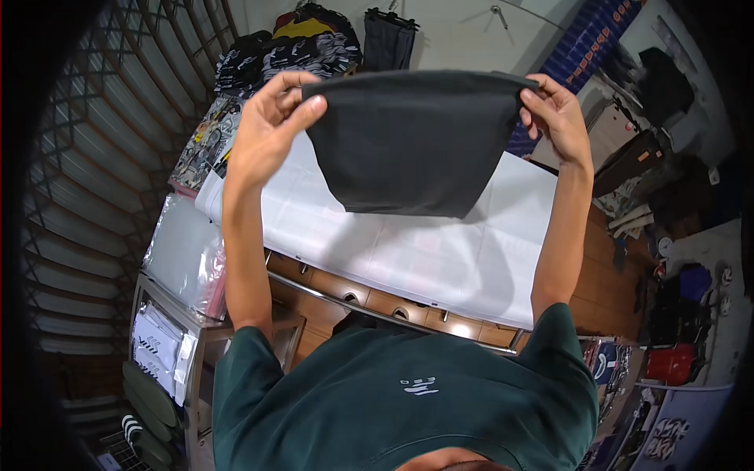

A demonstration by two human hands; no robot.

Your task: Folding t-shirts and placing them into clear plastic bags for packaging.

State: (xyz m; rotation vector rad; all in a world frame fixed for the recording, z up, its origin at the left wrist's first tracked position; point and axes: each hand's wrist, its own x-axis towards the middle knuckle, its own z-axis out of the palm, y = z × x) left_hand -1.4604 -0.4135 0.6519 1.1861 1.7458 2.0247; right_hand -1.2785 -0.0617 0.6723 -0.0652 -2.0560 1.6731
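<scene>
Stretched between both hands is a dark grey folded cloth garment (412,147), held up by its top edge. My left hand (274,120) pinches the top left corner between thumb and fingers. At the top right corner, my right hand (554,115) grips the cloth in the same way. The lower part of the cloth narrows and hangs in front of a white-covered table (400,277). From this view I cannot tell whether its bottom edge touches the table. A shadow of the cloth and arms falls on the white surface.
Plastic-wrapped packs (185,247) lie on a metal-framed cabinet (206,353) at the left. Behind the table are piled dark garments (288,56) and hanging grey trousers (389,41). A metal folding gate (112,176) runs along the left. A blue banner roll (580,53) leans at the back right.
</scene>
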